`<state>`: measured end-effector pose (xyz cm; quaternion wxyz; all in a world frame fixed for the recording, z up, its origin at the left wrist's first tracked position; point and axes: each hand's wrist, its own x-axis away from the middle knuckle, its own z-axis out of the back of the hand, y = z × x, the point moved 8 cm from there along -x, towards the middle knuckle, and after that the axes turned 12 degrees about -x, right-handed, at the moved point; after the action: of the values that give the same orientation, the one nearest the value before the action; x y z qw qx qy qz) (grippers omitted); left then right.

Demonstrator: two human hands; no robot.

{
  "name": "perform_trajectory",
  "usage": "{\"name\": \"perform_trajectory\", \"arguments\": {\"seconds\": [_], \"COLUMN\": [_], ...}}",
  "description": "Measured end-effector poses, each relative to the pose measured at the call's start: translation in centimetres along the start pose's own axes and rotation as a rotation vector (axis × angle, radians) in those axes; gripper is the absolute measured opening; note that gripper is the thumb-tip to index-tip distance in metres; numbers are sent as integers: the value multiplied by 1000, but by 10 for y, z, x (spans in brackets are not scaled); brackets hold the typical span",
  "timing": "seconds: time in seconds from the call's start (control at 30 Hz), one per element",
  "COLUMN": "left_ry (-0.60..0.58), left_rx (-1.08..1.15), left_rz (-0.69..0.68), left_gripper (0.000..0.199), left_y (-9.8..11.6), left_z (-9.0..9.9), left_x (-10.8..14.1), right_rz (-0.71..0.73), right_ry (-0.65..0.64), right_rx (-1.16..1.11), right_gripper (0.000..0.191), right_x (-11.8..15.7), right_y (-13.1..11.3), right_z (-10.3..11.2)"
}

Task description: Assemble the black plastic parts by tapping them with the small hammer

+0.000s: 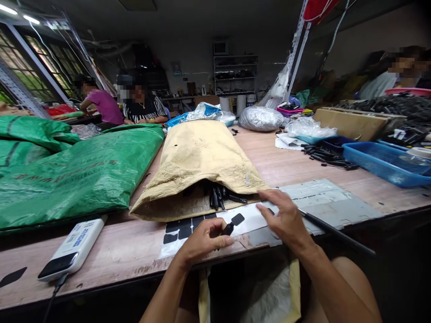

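Observation:
My left hand [204,240] is closed around a small black cylindrical part [228,229], whose end sticks out between thumb and fingers. Just beyond it is a black rounded-square sticker [238,219]; I cannot tell whether it touches the part. My right hand [286,217] has its fingers apart and holds nothing, over the right end of a white sticker sheet [254,215]. More black stickers [185,229] show on the sheet's left end. Behind both hands lies a yellow paper sack [202,152], its mouth facing me, with several black parts [217,197] inside.
To the left are a green woven sack [84,175] and a white power bank [74,249] with a cable. A black rod [336,231] crosses the table edge. Blue trays [387,163] stand right. Below the edge hangs another open sack [295,291]. Several people sit farther off.

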<state>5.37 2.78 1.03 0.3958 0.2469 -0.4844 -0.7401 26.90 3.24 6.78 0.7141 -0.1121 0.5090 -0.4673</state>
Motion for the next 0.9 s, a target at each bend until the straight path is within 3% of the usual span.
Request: {"name": "perform_trajectory", "arguments": {"seconds": [0.1, 0.2, 0.37, 0.53, 0.6, 0.7, 0.8, 0.9], "left_ry": [52, 83, 99, 161, 136, -78, -205, -234], "left_rx": [-67, -129, -276, -475, -567, -576, -633, -743], "left_rz": [28, 18, -10, -8, -46, -15, 213, 449], "left_gripper": [49, 47, 45, 38, 31, 25, 21, 25], "left_y": [-2, -3, 0, 20, 31, 23, -15, -56], "left_z": [0, -1, 1, -5, -24, -72, -109, -126], "left_x": [-1, -1, -4, 6, 19, 40, 52, 53], "right_rz": [-169, -295, -282, -269, -261, -254, -253, -248], "right_ry": [130, 87, 94, 93, 91, 81, 60, 57], "right_rx": [412, 588, 661, 651, 652, 667, 690, 690], "right_gripper": [34, 34, 35, 35, 35, 36, 39, 40], "right_x": [0, 7, 16, 17, 17, 17, 18, 18], "right_y": [41, 69, 75, 75, 74, 74, 74, 75], "right_z": [26, 26, 14, 14, 14, 13, 11, 11]}}
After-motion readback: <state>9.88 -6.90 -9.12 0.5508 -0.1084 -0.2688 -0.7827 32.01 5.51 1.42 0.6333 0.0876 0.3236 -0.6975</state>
